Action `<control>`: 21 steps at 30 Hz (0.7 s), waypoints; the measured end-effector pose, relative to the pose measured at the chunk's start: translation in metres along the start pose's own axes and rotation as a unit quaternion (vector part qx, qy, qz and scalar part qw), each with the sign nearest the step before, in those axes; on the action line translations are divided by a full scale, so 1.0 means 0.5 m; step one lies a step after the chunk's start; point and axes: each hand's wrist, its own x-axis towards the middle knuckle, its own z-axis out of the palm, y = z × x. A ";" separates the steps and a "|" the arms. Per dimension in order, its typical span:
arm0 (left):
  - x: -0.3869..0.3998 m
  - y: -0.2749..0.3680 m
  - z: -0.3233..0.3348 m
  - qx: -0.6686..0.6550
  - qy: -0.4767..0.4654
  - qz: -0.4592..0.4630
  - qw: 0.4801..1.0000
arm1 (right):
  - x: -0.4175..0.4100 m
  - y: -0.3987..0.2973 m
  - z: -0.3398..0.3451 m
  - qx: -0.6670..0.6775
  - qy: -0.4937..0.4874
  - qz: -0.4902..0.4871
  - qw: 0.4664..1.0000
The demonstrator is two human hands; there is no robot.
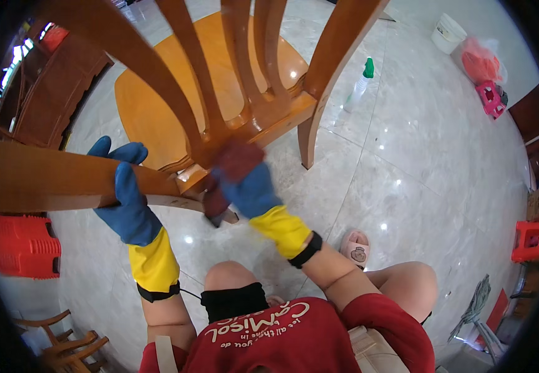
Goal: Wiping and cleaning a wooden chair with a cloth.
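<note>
A wooden chair [269, 116] stands before me, its slatted back towards me and its seat beyond. My left hand [129, 200], in a blue and yellow rubber glove, is closed around the chair's left back post [73, 179]. In the same kind of glove, my right hand [251, 189] presses a dark red cloth [237, 161] on the lower rail at the foot of the slats; part of the cloth hangs below the rail. This hand and the cloth are blurred. A spray bottle with a green head [368, 70] stands on the floor, right of the chair.
Red plastic stools stand at the far left [24, 247] and far right [529, 240]. A white bucket [449, 33], a red plastic bag [481, 63] and a pink stool [490, 99] are at the upper right. A mop [474, 303] lies lower right; wooden chair parts [73, 342] show lower left.
</note>
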 end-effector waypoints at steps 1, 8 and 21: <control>0.000 -0.002 0.002 -0.007 -0.001 -0.001 1.000 | -0.017 0.060 -0.008 -0.013 0.115 0.045 0.992; -0.002 0.009 0.007 0.009 0.007 0.007 1.000 | 0.057 0.157 -0.180 0.058 0.184 0.171 0.966; -0.004 -0.005 0.006 0.007 0.002 0.003 1.000 | 0.087 0.088 -0.331 -0.235 -0.078 0.247 0.937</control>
